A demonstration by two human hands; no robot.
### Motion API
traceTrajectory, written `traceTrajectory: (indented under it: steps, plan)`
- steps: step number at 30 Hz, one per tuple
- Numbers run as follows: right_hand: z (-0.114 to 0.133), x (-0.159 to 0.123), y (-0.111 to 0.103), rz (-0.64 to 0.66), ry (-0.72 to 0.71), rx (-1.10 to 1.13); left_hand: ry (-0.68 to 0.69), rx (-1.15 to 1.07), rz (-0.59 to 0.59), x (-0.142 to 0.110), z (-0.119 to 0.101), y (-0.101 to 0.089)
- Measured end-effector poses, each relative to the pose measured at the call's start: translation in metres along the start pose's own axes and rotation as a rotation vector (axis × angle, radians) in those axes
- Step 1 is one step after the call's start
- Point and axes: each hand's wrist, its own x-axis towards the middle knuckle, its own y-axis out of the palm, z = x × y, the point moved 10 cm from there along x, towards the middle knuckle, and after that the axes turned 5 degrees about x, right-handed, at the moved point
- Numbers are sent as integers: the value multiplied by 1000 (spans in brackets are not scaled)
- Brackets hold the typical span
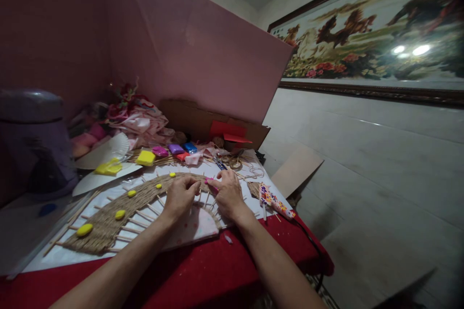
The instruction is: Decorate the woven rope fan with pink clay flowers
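A fan-shaped craft of woven brown twine (103, 222) on thin wooden sticks lies across the table. Several yellow clay pieces (120, 214) dot its woven band, larger toward the left end. My right hand (229, 192) bends over the band's right part, its fingertips on a small strip of bright pink clay (209, 181). Just left of it, my left hand (182, 196) hovers over the sticks with thumb and forefinger pinched together; whatever they hold is too small to make out. Pale dotted fabric (199, 226) covers the fan's inner part, below my hands.
Clay packets, among them yellow (145, 157) and purple (176, 148), line the back of the table. A flower-patterned glue gun (275, 201) lies at the right with its cord over the edge. Scissors (220, 164) rest behind my right hand. A purple canister (34, 145) stands left.
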Motion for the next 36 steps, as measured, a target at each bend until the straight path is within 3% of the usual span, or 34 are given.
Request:
traceTrajectory:
  steps: [7,14,20,24,29,34,36]
  plan:
    - [3,1,4,45,-31,-35,4,9,3,1,2,1]
    - [0,2,-2,-33,-12,13,-22,-40,-4,-1,1,0]
    - [3,4,3,22,-26,32,-18,-7,7,-1,-2,-1]
    - [-12,4,-21,-146,52,131,16,-10,-20,2,-7,-8]
    - [-31,-8,-57,-459,164,195,-17,-104,-278,9,-11,-48]
    - [-35,-13,-64,-551,185,222,28,-224,-534,15,-17,-96]
    - [-39,-14,-62,-554,210,217,9,-250,-564,19,-13,-105]
